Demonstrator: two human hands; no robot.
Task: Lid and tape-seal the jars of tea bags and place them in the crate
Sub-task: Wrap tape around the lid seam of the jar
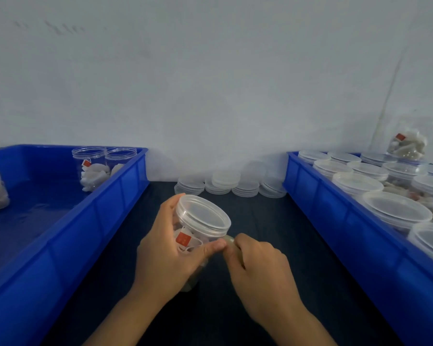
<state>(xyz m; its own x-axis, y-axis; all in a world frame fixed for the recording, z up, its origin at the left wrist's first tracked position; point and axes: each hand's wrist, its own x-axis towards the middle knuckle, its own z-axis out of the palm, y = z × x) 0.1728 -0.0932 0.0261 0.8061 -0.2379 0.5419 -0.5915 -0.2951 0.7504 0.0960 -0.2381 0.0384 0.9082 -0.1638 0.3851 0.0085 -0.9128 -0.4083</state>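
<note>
- My left hand (165,248) grips a clear jar (198,236) above the dark desk (273,233), fingers curled round its far side and thumb pressed across the near side just under the rim.
- The jar is tilted, its top leaning toward the right and away from me; a translucent lid (204,214) sits on it, and tea bags with a red tag (183,238) show through the wall.
- My right hand (258,263) is just beside the jar on its right, fingers curled and pinching a pale strip of tape (229,238) that reaches the jar below the lid, close to my left thumb. I cannot tell whether a roll is hidden in the palm.
- On my left a blue crate (85,221) runs from near to far along the desk. Three unlidded jars (93,168) with tea bags stand in it: two side by side in the far right corner, one at the far left edge of the view.
- On my right a second blue crate (335,221) holds rows of lidded jars (395,213), packed close together.
- Between the two crates, at the far edge of the desk against the pale wall (210,83), lie short stacks of spare lids (225,183).
- Far right, something in clear plastic holding tea bags (408,146) sits above the lidded jars; its outline is too faint to say more.
</note>
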